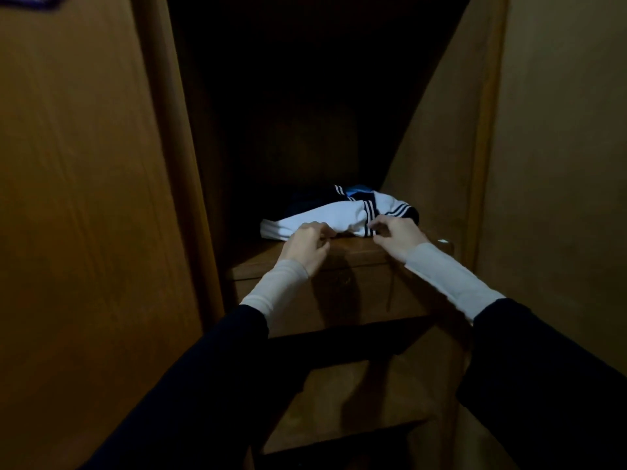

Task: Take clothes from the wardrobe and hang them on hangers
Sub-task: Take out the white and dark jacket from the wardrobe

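A folded white garment (334, 215) with dark navy trim and white stripes lies on a wooden shelf (353, 254) inside the dark wardrobe. Behind it a bit of blue cloth (360, 190) shows. My left hand (309, 244) is at the garment's near left edge, fingers curled and pinching the white fabric. My right hand (395, 234) is at the near right edge, fingertips pinching the fabric by the striped trim. No hanger is in view.
The wardrobe's wooden door panels stand at left (84, 198) and right (556, 164), leaving a narrow opening. Below the shelf is a drawer front (339, 293) and a lower shelf (356, 398). The back of the compartment is dark.
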The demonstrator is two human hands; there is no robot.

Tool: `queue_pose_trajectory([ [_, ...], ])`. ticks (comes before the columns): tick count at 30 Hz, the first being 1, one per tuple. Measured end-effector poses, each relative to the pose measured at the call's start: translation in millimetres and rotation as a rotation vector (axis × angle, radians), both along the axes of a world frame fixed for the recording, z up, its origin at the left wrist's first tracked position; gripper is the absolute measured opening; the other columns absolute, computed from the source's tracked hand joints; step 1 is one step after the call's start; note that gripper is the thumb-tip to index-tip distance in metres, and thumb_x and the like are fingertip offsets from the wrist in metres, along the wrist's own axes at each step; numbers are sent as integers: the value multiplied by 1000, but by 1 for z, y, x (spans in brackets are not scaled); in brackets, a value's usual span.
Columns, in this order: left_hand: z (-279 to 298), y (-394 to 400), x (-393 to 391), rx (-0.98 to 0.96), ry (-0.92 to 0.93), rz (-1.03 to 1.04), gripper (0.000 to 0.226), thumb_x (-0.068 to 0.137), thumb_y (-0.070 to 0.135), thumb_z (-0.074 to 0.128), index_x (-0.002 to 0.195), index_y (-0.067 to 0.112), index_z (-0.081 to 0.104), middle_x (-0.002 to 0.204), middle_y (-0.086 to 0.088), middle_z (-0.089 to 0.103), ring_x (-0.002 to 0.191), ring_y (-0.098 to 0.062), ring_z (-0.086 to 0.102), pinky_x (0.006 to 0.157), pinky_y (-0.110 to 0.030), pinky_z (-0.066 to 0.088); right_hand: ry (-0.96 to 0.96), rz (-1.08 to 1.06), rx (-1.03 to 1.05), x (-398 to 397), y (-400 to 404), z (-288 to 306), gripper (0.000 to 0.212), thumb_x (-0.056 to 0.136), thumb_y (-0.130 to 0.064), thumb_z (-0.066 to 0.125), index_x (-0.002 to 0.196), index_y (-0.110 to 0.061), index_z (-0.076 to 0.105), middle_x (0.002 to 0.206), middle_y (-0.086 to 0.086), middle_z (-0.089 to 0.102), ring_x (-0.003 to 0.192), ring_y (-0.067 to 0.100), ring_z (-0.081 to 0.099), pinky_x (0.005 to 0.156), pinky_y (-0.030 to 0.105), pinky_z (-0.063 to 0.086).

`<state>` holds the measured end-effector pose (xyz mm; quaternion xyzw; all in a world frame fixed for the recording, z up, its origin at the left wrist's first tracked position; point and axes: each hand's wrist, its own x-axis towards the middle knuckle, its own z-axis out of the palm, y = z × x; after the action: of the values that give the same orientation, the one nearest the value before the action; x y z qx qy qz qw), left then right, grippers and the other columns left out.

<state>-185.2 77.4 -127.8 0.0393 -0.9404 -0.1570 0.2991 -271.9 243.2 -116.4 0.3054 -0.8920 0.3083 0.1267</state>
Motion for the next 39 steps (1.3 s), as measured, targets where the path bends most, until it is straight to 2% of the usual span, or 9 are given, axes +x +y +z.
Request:
queue_pose_trajectory([
  [6, 27, -31, -70, 29, 138, 137, 26, 91, 15, 48, 112, 14, 62, 118, -8, 60, 115, -23, 50, 97, -34, 38, 51, 108, 38, -81, -45, 24, 33, 88, -15, 53, 121, -16, 55, 119, 14, 60, 98, 24, 56, 80, 31, 43],
  [10, 39, -57, -105, 49, 193, 232, 26, 90, 15, 48, 112, 13, 61, 117, -8, 58, 115, -23, 48, 98, -33, 37, 109, 159, 44, -118, -78, 35, 37, 90, -19, 50, 128, -17, 49, 129, 7, 51, 119, 25, 47, 93, 34, 40],
  [15, 43, -85, -136, -17, 213, 309, 30, 92, 21, 46, 120, 14, 56, 130, -6, 50, 124, -23, 41, 108, -36, 29, 129, 224, 39, -149, -116, 37, 44, 92, -29, 48, 134, -21, 38, 134, 5, 44, 125, 24, 39, 96, 36, 38],
  [19, 43, -101, -158, -34, 73, 388, 39, 96, 31, 38, 134, 24, 44, 148, -2, 34, 139, -22, 22, 116, -46, 12, 89, 271, 58, -167, -138, 36, 54, 94, -36, 46, 142, -22, 27, 149, 4, 31, 139, 23, 24, 111, 37, 27],
  [22, 39, -109, -167, 43, -53, 398, 42, 98, 38, 31, 139, 31, 37, 152, -1, 28, 141, -25, 15, 116, -49, 11, 10, 287, 117, -177, -150, 32, 61, 94, -46, 40, 146, -27, 15, 156, 0, 15, 145, 23, 10, 117, 39, 18],
  [24, 36, -109, -170, 34, -99, 417, 43, 98, 41, 27, 140, 33, 34, 149, -1, 33, 139, -26, 19, 115, -49, 11, -32, 257, 168, -181, -153, 27, 62, 92, -55, 34, 146, -33, 11, 156, -1, 15, 143, 25, 18, 114, 41, 24],
  [27, 33, -106, -169, -38, -94, 444, 40, 99, 40, 25, 136, 32, 38, 144, -1, 40, 136, -26, 25, 114, -48, 11, -18, 239, 221, -179, -151, 24, 59, 92, -59, 28, 145, -35, 18, 150, 6, 32, 132, 30, 36, 104, 40, 35],
  [33, 28, -97, -160, -136, -55, 445, 38, 99, 36, 26, 123, 20, 51, 132, -5, 52, 130, -25, 32, 106, -44, 20, 146, 172, 309, -165, -145, 22, 57, 94, -56, 26, 139, -23, 35, 141, 11, 45, 125, 32, 44, 94, 39, 38],
  [39, 26, -81, -142, -151, -4, 476, 38, 101, 34, 24, 120, 19, 53, 122, -5, 60, 129, -26, 34, 103, -48, 23, 285, 178, 231, -146, -132, 21, 47, 95, -51, 30, 126, -22, 49, 117, 12, 62, 108, 31, 56, 80, 38, 44],
])
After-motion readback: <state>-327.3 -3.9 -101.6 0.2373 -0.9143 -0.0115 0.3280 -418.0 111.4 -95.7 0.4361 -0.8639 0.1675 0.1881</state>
